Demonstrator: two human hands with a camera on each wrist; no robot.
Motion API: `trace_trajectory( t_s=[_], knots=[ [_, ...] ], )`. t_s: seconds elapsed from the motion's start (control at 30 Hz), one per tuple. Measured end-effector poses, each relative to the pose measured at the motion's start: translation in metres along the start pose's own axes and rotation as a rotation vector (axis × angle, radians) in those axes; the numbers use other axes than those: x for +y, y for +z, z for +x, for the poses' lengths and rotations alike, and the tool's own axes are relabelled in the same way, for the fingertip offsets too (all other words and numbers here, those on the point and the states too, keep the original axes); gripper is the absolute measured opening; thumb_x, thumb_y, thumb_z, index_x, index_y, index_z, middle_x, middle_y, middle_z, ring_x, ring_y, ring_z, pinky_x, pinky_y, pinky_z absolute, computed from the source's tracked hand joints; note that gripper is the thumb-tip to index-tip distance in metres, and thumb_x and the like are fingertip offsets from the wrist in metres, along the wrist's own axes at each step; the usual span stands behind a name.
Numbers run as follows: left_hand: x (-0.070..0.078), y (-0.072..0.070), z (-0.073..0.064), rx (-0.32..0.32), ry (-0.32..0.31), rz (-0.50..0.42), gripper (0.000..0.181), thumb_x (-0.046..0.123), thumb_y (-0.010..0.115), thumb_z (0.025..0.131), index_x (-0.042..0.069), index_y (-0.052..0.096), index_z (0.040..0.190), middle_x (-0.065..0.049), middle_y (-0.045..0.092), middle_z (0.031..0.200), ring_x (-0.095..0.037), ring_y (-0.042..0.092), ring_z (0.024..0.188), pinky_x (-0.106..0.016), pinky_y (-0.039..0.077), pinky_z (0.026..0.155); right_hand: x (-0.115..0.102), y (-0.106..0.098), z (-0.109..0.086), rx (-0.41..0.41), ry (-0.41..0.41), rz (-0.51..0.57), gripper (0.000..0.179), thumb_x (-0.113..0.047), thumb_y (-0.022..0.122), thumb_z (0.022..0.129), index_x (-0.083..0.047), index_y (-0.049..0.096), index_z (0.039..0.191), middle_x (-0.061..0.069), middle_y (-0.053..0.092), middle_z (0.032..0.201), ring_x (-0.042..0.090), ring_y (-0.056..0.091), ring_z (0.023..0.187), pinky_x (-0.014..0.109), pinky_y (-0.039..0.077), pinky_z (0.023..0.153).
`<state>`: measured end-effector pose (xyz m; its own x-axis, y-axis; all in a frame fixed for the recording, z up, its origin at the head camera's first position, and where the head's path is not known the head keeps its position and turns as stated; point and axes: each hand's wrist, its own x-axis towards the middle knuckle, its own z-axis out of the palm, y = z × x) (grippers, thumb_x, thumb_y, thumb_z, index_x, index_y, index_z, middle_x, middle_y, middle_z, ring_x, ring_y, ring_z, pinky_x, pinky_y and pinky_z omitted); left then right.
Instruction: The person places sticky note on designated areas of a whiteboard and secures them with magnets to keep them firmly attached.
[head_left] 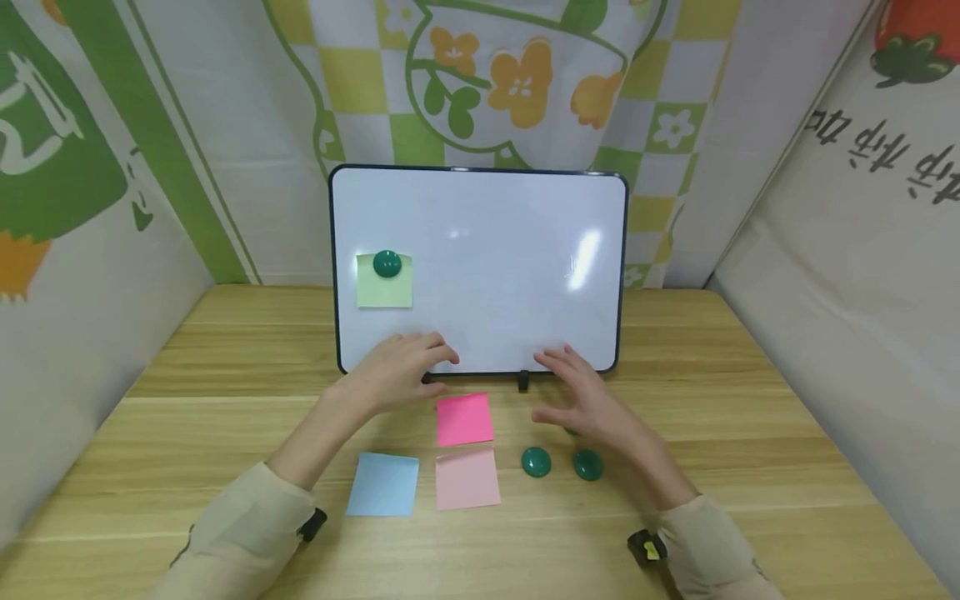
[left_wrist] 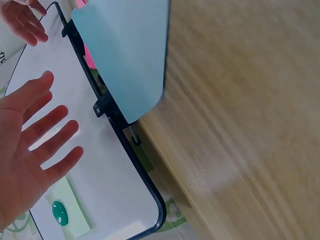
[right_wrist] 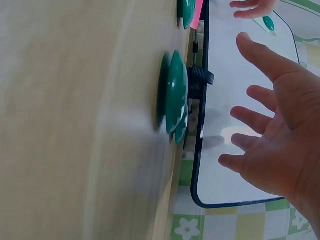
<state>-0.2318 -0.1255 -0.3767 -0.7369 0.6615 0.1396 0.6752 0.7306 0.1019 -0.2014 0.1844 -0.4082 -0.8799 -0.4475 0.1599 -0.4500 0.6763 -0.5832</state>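
A whiteboard (head_left: pixel 480 225) with a dark frame stands on the table. On its left side a light green sticky note (head_left: pixel 385 293) is held by a round green magnet (head_left: pixel 387 263). My left hand (head_left: pixel 397 372) is in front of the board's lower left edge, fingers spread and holding nothing. My right hand (head_left: pixel 592 406) hovers by the lower right edge, its fingers apart around nothing. Between and below the hands lie a bright pink note (head_left: pixel 465 419), a pale pink note (head_left: pixel 467 479) and a blue note (head_left: pixel 383 485). Two green magnets (head_left: pixel 536 462) lie below the right hand, which mostly hides another.
Small black clips or feet (head_left: pixel 523 381) show at the board's bottom edge. The wooden table (head_left: pixel 187 450) reaches back to patterned cloth (head_left: pixel 360 75) behind the board. Printed cloth walls (head_left: pixel 847 250) flank the table on both sides.
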Motion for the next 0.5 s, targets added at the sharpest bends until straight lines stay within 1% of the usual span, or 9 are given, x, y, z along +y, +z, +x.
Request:
trace_trajectory(
  t_s=[0.13, 0.3, 0.37, 0.5],
  knots=[
    [0.004, 0.0, 0.001, -0.073, 0.022, -0.01, 0.033, 0.029, 0.074, 0.088, 0.013, 0.07, 0.116, -0.002, 0.068, 0.112, -0.022, 0.065, 0.099, -0.04, 0.053, 0.087, 0.006, -0.002, -0.004, 0.012, -0.016, -0.034, 0.08, -0.024, 0.08, 0.083, -0.012, 0.04, 0.152, 0.018, 0.039, 0.154, 0.046, 0.016, 0.15, 0.07, 0.022, 0.114],
    [0.007, 0.001, 0.002, -0.16, 0.009, -0.05, 0.03, 0.029, 0.071, 0.09, 0.014, 0.07, 0.116, -0.002, 0.068, 0.113, -0.021, 0.064, 0.1, -0.04, 0.053, 0.089, 0.01, -0.006, -0.01, -0.012, 0.016, -0.067, 0.08, -0.026, 0.08, 0.084, -0.015, 0.04, 0.152, 0.017, 0.037, 0.156, 0.047, 0.014, 0.15, 0.07, 0.022, 0.113],
    [0.008, 0.001, 0.002, -0.184, 0.005, -0.058, 0.03, 0.029, 0.071, 0.09, 0.014, 0.07, 0.116, -0.002, 0.068, 0.113, -0.02, 0.064, 0.1, -0.039, 0.053, 0.09, 0.011, -0.007, -0.012, -0.027, 0.032, -0.072, 0.081, -0.027, 0.08, 0.084, -0.014, 0.039, 0.152, 0.017, 0.035, 0.157, 0.046, 0.013, 0.15, 0.07, 0.022, 0.114],
    [0.009, 0.001, 0.004, -0.223, 0.0, -0.078, 0.03, 0.028, 0.07, 0.091, 0.014, 0.07, 0.117, -0.001, 0.067, 0.112, -0.019, 0.063, 0.098, -0.038, 0.053, 0.089, 0.013, -0.009, -0.017, -0.042, 0.039, -0.104, 0.08, -0.027, 0.079, 0.084, -0.012, 0.04, 0.152, 0.018, 0.035, 0.157, 0.047, 0.015, 0.15, 0.067, 0.021, 0.116]
  ],
)
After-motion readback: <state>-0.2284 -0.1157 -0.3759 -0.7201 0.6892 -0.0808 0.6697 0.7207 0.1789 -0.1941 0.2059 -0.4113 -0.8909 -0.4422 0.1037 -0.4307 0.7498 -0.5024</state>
